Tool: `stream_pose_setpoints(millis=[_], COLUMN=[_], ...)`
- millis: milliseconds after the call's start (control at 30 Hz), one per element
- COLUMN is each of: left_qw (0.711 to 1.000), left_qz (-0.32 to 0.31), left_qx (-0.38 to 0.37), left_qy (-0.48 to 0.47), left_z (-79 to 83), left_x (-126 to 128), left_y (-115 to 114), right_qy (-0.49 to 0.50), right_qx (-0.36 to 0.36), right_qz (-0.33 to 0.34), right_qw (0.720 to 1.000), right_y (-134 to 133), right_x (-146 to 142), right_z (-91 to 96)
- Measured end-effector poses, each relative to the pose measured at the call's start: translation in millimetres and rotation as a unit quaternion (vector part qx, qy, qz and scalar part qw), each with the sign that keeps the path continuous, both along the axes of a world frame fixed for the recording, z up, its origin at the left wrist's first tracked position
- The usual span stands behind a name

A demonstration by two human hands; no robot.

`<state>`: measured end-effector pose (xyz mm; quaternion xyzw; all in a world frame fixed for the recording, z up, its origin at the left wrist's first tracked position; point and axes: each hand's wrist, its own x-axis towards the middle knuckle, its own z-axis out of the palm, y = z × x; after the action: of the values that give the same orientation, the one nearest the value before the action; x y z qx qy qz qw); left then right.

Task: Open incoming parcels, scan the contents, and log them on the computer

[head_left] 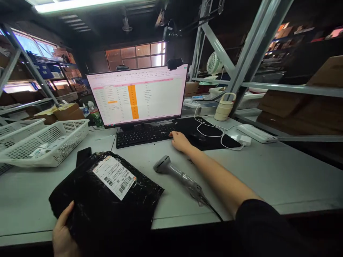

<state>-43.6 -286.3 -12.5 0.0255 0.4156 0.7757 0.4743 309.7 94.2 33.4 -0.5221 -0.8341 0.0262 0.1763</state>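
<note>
My left hand [62, 232] grips the near left edge of a black plastic mailer parcel [107, 200], thumb on top. The parcel lies on the grey desk and carries a white shipping label [114, 176] with barcodes. My right hand [180, 141] reaches forward to the right end of the black keyboard [144, 135], fingers curled down onto the keys. A grey barcode scanner [177, 173] lies on the desk just left of my right forearm, its cable running toward me. Behind the keyboard a monitor [138, 94] shows a spreadsheet with orange cells.
White mesh baskets [48, 141] stand at the left, cardboard boxes and a bottle [95, 114] behind them. A black mouse pad [206, 134], white cable, power strip [255, 132] and cream container [225, 107] sit right of the keyboard. Metal shelving frames both sides.
</note>
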Motion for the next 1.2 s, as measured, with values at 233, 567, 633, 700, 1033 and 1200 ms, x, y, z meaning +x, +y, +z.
stream_pose_setpoints(millis=[233, 567, 633, 700, 1033, 1200], left_qw=[0.996, 0.995, 0.994, 0.994, 0.988, 0.986], left_qz=[0.079, 0.027, 0.023, 0.021, 0.065, 0.105], left_qx=[0.002, 0.044, 0.031, 0.015, 0.063, 0.041], left_qy=[-0.037, -0.088, -0.099, -0.109, -0.128, -0.126], left_z=[16.9, 5.1, 6.2, 5.1, 20.0, 33.1], left_x=[22, 5, 4, 2, 10, 41], left_y=[10, 9, 7, 7, 12, 0], right_qy=[-0.023, -0.018, -0.024, -0.046, -0.017, 0.256], right_qx=[0.026, 0.049, 0.012, -0.032, -0.027, -0.153], right_qz=[-0.010, 0.020, 0.058, 0.102, -0.016, -0.015], right_qw=[0.999, 0.998, 0.998, 0.993, 0.999, 0.954], right_y=[9, 4, -12, -38, -136, -142], right_x=[-12, -23, 0, 33, 135, 96], right_z=[-3.8, 26.0, 28.4, 21.8, -25.4, 11.1])
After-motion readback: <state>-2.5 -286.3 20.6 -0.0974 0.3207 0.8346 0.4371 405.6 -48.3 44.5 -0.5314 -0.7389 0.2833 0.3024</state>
